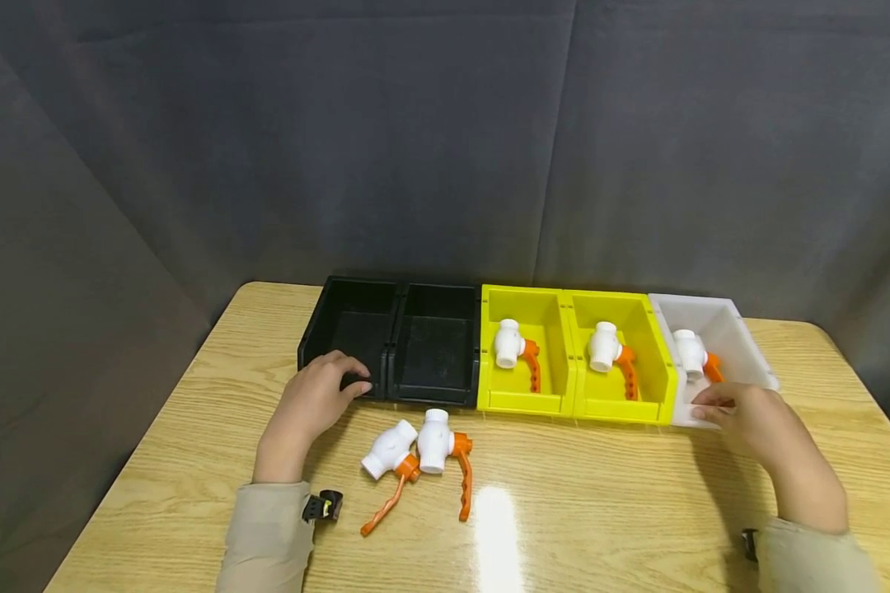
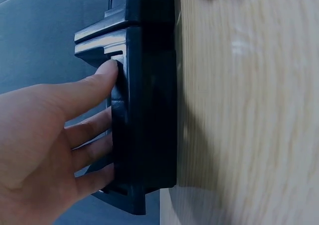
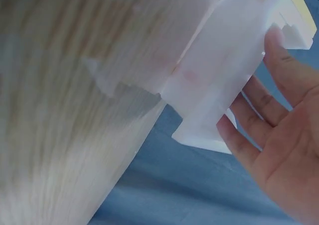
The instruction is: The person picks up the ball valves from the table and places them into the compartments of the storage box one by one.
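My left hand [image 1: 314,399] lies at the front rim of the leftmost black bin [image 2: 152,110], thumb and fingertips spread along the edge. At the other end, my right hand [image 1: 760,424] touches the front rim of the white bin [image 3: 209,70], its fingers spaced apart and lightly bent. Inside that bin sits a white ball valve [image 1: 689,354] with an orange lever. Two more such valves, a tilted one [image 1: 390,450] and an upright one [image 1: 434,443], lie on the table right of my left hand.
Five bins stand side by side along the table's back. A second black bin [image 1: 434,395] adjoins the left one. The middle yellow bin [image 1: 522,402] and its yellow neighbour [image 1: 623,409] each contain a ball valve. A dark curtain [image 1: 445,148] hangs behind the wooden table [image 1: 601,511].
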The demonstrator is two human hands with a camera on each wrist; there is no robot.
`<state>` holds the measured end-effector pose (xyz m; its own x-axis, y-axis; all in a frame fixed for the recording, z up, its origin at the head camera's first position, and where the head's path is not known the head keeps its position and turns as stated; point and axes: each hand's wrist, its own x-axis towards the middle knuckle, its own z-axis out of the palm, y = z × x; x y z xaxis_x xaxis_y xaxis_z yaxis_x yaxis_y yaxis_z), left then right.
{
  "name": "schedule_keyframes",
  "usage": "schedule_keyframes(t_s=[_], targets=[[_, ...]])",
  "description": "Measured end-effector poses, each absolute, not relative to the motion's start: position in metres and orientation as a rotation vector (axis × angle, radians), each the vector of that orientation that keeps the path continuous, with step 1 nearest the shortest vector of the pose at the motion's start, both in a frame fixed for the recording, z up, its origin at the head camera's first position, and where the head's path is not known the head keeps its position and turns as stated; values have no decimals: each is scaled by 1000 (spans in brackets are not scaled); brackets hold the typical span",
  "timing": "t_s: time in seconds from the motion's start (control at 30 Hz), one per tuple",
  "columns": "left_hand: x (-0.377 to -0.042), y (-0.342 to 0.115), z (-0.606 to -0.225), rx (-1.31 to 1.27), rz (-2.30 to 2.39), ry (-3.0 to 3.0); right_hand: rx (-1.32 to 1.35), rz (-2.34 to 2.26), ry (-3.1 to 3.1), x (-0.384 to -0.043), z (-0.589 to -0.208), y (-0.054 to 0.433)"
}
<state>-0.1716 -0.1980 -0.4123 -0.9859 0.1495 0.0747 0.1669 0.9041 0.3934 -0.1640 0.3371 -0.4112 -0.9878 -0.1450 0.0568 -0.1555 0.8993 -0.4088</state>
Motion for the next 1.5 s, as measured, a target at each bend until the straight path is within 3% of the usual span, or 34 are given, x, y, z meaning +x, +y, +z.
schedule_keyframes(t_s=[0.43,0.87,1.5], targets=[[-167,-194,-401,-290,-677,-2896,93,650,-3103,-157,-407,330],[-163,-177,-389,-195,-828,-2795,114,668,-3069,-159,-411,327],[-141,-141,-376,-526,-640,-2845,114,670,-3057,-162,-410,327]])
